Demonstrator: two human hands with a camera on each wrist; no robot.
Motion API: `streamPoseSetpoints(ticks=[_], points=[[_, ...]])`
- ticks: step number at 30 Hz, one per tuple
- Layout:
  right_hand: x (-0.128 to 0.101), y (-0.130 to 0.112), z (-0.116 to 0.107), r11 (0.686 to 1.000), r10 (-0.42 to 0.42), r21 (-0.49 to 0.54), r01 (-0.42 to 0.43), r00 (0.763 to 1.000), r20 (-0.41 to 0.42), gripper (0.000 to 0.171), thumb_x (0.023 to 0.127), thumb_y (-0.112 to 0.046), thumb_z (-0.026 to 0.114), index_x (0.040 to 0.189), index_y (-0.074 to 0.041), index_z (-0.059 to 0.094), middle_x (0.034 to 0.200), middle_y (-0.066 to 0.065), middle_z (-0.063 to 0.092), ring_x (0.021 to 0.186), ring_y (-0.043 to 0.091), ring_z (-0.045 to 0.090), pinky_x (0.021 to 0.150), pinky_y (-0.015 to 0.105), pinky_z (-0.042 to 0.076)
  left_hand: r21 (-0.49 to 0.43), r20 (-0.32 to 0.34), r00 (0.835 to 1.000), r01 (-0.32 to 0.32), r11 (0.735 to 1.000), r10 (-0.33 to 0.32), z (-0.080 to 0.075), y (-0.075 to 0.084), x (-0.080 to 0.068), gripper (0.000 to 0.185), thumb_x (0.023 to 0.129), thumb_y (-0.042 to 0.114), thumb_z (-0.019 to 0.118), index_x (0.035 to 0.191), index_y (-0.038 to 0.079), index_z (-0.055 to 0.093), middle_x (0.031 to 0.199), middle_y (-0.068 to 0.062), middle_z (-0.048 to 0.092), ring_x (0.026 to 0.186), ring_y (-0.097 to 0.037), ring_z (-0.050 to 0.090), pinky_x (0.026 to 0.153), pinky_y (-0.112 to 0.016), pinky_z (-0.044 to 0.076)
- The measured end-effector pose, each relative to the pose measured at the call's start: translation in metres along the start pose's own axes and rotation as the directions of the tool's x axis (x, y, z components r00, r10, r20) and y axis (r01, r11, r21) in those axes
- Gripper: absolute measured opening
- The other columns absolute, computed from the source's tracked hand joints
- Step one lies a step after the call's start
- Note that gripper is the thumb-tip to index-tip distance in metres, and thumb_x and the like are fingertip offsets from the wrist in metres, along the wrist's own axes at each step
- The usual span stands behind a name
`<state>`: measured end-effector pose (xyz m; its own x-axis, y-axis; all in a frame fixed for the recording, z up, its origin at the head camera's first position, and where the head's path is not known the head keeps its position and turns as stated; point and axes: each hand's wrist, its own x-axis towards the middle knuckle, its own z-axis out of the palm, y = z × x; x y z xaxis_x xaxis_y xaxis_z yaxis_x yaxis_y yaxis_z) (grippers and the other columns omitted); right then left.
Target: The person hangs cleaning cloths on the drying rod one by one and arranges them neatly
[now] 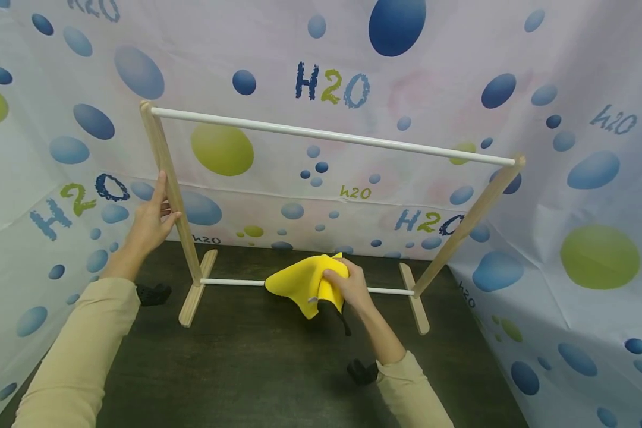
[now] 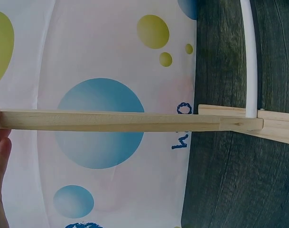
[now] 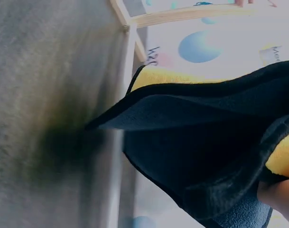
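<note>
yellow cloth (image 1: pixel 305 284) bunched in right hand (image 1: pixel 350 285), left hand (image 1: pixel 152 220) steadying wooden post (image 1: pixel 170 190).

Both arms reach forward in beige sleeves. The left hand (image 1: pixel 152 221) is raised, fingers extended upward and thumb angled right, resting against what stands just beside its palm. The right hand (image 1: pixel 348 285) sits lower and nearer the centre, wrist bent, fingers curled in a pinch around what it holds.
</note>
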<state>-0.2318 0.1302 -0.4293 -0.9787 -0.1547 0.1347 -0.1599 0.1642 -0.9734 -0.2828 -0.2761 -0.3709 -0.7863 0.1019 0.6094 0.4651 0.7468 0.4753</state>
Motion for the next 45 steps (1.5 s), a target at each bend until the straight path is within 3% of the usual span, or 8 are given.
streamPoseSetpoints(ticks=[6, 10, 15, 30, 39, 45], points=[[-0.004, -0.033, -0.009, 0.997, -0.083, -0.003, 0.083, 0.992, -0.098, 0.028, 0.085, -0.005, 0.063, 0.109, 0.008, 0.061, 0.081, 0.002, 0.055, 0.060, 0.008, 0.054, 0.054, 0.018, 0.048, -0.009, 0.006, 1.000, 0.011, 1.000, -0.011, 0.001, -0.001, 0.000, 0.092, 0.084, -0.014, 0.055, 0.151, 0.013, -0.002, 0.111, -0.046, 0.051, 0.095, -0.059, 0.055, 0.081, -0.061, 0.048], [-0.001, -0.039, -0.016, 0.982, -0.188, -0.022, 0.187, 0.970, -0.153, 0.025, 0.085, -0.005, 0.065, 0.106, 0.007, 0.063, 0.081, -0.002, 0.051, 0.060, 0.007, 0.053, 0.053, 0.017, 0.047, -0.008, 0.005, 1.000, 0.012, 1.000, -0.012, 0.001, -0.001, 0.000, 0.091, 0.084, -0.014, 0.055, 0.151, 0.012, -0.002, 0.112, -0.046, 0.050, 0.095, -0.059, 0.055, 0.081, -0.061, 0.048], [0.000, -0.053, -0.025, 0.966, -0.257, -0.017, 0.258, 0.946, -0.198, 0.022, 0.084, -0.004, 0.064, 0.103, 0.008, 0.064, 0.080, -0.002, 0.050, 0.060, 0.006, 0.052, 0.054, 0.016, 0.048, -0.001, 0.007, 1.000, 0.018, 1.000, -0.018, 0.000, 0.001, 0.000, 0.092, 0.084, -0.014, 0.055, 0.151, 0.012, -0.002, 0.112, -0.046, 0.050, 0.095, -0.059, 0.055, 0.081, -0.062, 0.048], [0.014, -0.102, -0.048, 0.923, -0.380, -0.031, 0.383, 0.900, -0.212, 0.026, 0.082, 0.003, 0.064, 0.105, 0.014, 0.061, 0.081, -0.006, 0.049, 0.063, 0.007, 0.049, 0.056, 0.015, 0.045, -0.022, -0.004, 1.000, 0.016, 1.000, -0.016, 0.001, 0.002, 0.000, 0.090, 0.082, -0.016, 0.056, 0.150, 0.006, 0.002, 0.112, -0.048, 0.049, 0.096, -0.060, 0.054, 0.080, -0.061, 0.046], [0.018, -0.126, -0.058, 0.868, -0.488, -0.060, 0.492, 0.827, -0.278, 0.025, 0.077, 0.008, 0.063, 0.100, 0.018, 0.060, 0.080, -0.010, 0.052, 0.067, 0.006, 0.047, 0.056, 0.014, 0.044, -0.019, -0.011, 1.000, 0.017, 1.000, -0.017, 0.003, 0.003, 0.002, 0.091, 0.081, -0.018, 0.056, 0.150, 0.006, 0.003, 0.113, -0.048, 0.049, 0.096, -0.061, 0.053, 0.080, -0.061, 0.046], [0.022, -0.144, -0.063, 0.851, -0.517, -0.083, 0.518, 0.799, -0.308, 0.026, 0.078, 0.004, 0.064, 0.100, 0.017, 0.061, 0.080, -0.010, 0.052, 0.066, 0.006, 0.048, 0.057, 0.015, 0.044, -0.011, -0.020, 1.000, 0.010, 1.000, -0.010, 0.002, 0.003, 0.001, 0.091, 0.080, -0.018, 0.056, 0.150, 0.005, 0.003, 0.112, -0.048, 0.049, 0.094, -0.060, 0.054, 0.079, -0.061, 0.046]])
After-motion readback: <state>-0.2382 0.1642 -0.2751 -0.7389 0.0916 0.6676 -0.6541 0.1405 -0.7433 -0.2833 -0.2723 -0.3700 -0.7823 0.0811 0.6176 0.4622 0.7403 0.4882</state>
